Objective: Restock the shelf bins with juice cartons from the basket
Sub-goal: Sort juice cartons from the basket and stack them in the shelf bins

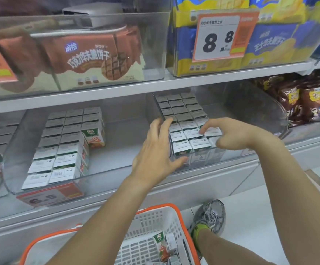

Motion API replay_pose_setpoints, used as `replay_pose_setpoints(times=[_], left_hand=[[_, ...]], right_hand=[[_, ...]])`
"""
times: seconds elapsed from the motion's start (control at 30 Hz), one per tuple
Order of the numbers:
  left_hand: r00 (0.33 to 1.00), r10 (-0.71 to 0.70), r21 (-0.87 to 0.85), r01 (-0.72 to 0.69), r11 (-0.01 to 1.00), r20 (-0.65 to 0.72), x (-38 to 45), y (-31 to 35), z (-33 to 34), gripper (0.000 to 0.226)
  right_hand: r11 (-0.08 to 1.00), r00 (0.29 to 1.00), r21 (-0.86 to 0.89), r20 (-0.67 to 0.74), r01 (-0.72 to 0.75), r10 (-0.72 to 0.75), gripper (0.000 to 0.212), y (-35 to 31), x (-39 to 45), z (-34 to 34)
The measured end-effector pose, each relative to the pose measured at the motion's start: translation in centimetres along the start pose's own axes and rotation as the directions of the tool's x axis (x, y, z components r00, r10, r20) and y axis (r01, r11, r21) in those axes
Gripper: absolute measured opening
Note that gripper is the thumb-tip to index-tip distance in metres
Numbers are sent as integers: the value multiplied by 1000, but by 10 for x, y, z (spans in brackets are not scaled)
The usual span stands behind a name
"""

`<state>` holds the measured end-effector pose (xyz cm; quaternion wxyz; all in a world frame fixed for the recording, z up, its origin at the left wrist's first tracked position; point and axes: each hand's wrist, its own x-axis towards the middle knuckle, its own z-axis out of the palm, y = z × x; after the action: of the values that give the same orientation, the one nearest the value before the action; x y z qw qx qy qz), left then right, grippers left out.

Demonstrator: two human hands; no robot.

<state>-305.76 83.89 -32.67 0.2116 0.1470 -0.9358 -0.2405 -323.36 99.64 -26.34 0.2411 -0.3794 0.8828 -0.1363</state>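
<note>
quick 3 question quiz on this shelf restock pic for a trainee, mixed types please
1. True or false: the basket is empty.
2. The right hand has its fingers on cartons in which bin: A) left bin, B) right bin, C) top bin?
3. Fill in: the left hand lies flat against the right bin's ___ wall.

Key: 1 false, cartons remain in it. 2 B. 3 left.
</note>
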Motion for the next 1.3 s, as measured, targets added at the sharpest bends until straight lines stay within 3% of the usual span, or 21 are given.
replay_pose_setpoints(times=[0.13,0.3,0.53,0.6,0.67,0.73,0.77,0.83,0.87,0.93,1.0,1.1,1.2,1.3], left_hand=[[1000,13,11,-13,1000,-15,0,1,-1,100],[1000,12,4,-12,1000,-1,-1,1,-2,99],[1000,12,17,-12,1000,12,-3,1,-2,99],[999,-12,16,11,1000,37,-4,3,-4,98],[1000,19,-34,-19,999,-2,-10,6,-10,88],[972,137,-104,-159,982,-192,-28,9,-16,61],[936,176,-123,-222,967,-303,-42,10,-18,44],[905,174,-170,-256,952,-387,-80,5,-17,21],[932,121,-224,-206,953,-341,-101,-1,-15,17],[990,-56,-319,13,948,-126,-145,-24,1,15],[965,-229,-333,258,907,126,-190,-56,25,14],[826,-393,-256,514,818,404,-260,-98,64,14],[622,-458,-149,680,718,635,-323,-124,98,15],[446,-462,-49,758,650,766,-366,-134,127,35]], right_hand=[[971,995,237,-91,-13,36,50,7,-2,5],[994,972,19,-208,-107,109,47,10,5,9],[982,944,47,-272,-182,188,52,13,-6,20],[991,884,21,-450,-134,129,50,9,-15,29],[1000,745,8,-667,8,-1,35,-3,-30,38],[978,643,38,-759,206,-106,17,-25,-49,52],[955,641,64,-753,291,-145,11,-38,-58,61],[912,712,120,-667,392,-219,7,-58,-70,85],[902,761,138,-597,409,-253,7,-65,-71,99],[899,855,174,-423,401,-299,7,-72,-69,134],[912,926,211,-218,352,-307,6,-72,-64,177],[960,957,170,145,225,-250,14,-56,-55,252],[995,875,27,474,94,-95,26,-34,-51,322],[985,780,-148,625,92,21,48,-17,-56,377]])
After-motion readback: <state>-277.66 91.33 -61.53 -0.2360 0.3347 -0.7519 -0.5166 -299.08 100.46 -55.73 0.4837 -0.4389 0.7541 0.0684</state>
